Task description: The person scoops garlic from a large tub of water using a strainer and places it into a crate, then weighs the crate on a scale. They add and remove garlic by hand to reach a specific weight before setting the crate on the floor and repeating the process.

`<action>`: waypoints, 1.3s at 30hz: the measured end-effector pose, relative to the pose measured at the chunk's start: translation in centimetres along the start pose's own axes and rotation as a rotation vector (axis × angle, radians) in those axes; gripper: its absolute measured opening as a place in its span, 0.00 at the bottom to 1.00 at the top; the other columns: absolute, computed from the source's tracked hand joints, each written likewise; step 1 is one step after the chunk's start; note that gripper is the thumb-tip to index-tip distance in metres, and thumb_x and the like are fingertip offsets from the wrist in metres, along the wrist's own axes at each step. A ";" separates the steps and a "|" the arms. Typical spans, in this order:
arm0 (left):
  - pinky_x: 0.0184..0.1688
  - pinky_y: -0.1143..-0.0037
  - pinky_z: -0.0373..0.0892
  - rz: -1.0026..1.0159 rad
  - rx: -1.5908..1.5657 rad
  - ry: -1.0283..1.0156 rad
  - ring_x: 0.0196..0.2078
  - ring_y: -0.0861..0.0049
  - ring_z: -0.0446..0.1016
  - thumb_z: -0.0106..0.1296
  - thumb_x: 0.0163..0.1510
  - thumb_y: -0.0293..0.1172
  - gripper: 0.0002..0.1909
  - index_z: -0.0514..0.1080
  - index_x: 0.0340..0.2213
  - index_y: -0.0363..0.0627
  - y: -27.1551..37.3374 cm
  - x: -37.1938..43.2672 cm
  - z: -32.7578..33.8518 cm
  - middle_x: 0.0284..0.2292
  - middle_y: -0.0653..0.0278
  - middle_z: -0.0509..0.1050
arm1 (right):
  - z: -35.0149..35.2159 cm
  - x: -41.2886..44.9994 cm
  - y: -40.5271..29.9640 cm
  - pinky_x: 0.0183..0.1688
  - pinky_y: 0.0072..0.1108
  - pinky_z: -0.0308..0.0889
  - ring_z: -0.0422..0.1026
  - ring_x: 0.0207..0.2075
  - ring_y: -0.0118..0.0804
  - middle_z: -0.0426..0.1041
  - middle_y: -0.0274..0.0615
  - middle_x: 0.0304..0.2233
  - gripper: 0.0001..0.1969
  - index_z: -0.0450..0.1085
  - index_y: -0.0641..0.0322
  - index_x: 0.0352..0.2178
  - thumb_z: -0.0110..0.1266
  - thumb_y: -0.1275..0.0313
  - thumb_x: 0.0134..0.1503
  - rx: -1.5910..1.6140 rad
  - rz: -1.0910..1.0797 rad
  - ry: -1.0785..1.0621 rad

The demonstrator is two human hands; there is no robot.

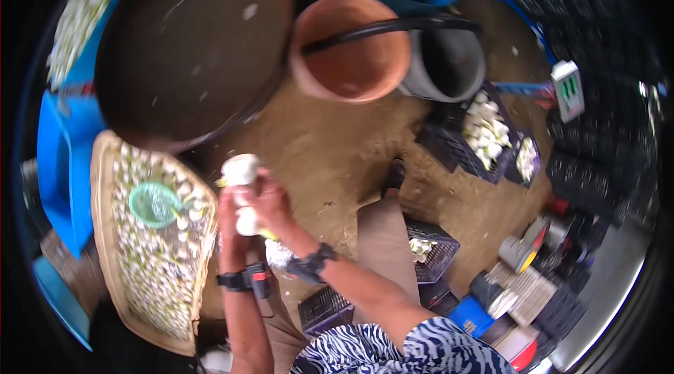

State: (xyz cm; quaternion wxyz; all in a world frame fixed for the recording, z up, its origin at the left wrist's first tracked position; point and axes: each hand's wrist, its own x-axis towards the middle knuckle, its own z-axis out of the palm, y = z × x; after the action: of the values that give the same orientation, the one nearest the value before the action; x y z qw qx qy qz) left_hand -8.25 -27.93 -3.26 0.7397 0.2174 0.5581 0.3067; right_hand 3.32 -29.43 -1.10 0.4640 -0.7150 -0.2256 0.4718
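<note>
In front of me my left hand (231,221) and my right hand (271,203) come together around several white, bulb-like pieces (241,169) with yellow-green tips. One piece shows above the fingers and another (247,221) between the palms. Both hands are blurred, so which piece each one grips is partly hidden. Left of them lies a long tan-rimmed tray (108,263) filled with small white and green pieces. A mint-green plastic strainer (154,204) rests on those pieces.
A large dark round tub (195,47), an orange bucket (352,53) and a grey bucket (455,66) stand ahead. Crates of white pieces (485,132) are at right, near a digital scale display (568,91). Another crate (437,258) sits beside my leg. A blue bin (66,163) stands far left.
</note>
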 end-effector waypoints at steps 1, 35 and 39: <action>0.38 0.77 0.67 -0.010 0.034 -0.111 0.38 0.78 0.68 0.37 0.56 0.39 0.19 0.63 0.44 0.39 -2.1 1.0 7.0 0.36 0.64 0.68 | -6.3 1.5 0.7 0.35 0.28 0.66 0.71 0.34 0.41 0.72 0.45 0.30 0.19 0.63 0.61 0.37 0.56 0.65 0.45 0.041 0.009 0.095; 0.24 0.78 0.66 -0.449 0.450 -0.711 0.28 0.76 0.69 0.44 0.50 0.28 0.15 0.62 0.41 0.41 -40.4 1.0 64.9 0.26 0.64 0.70 | -78.4 2.8 12.3 0.28 0.20 0.63 0.66 0.23 0.27 0.69 0.38 0.22 0.14 0.68 0.67 0.37 0.46 0.75 0.47 -0.156 0.200 0.816; 0.19 0.76 0.60 -0.664 0.567 -0.523 0.19 0.74 0.65 0.43 0.43 0.26 0.06 0.63 0.16 0.49 -39.8 -1.4 61.9 0.17 0.65 0.64 | -75.6 1.3 16.2 0.26 0.20 0.64 0.68 0.22 0.28 0.70 0.40 0.19 0.08 0.69 0.65 0.30 0.47 0.77 0.46 -0.305 0.176 0.848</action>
State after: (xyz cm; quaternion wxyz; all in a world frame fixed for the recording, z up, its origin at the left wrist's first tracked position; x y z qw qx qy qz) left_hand 59.29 -56.14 -11.20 0.8241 0.2900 0.4546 -0.1733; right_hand 68.83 -70.08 -6.48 0.3627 -0.9216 -0.0209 0.1365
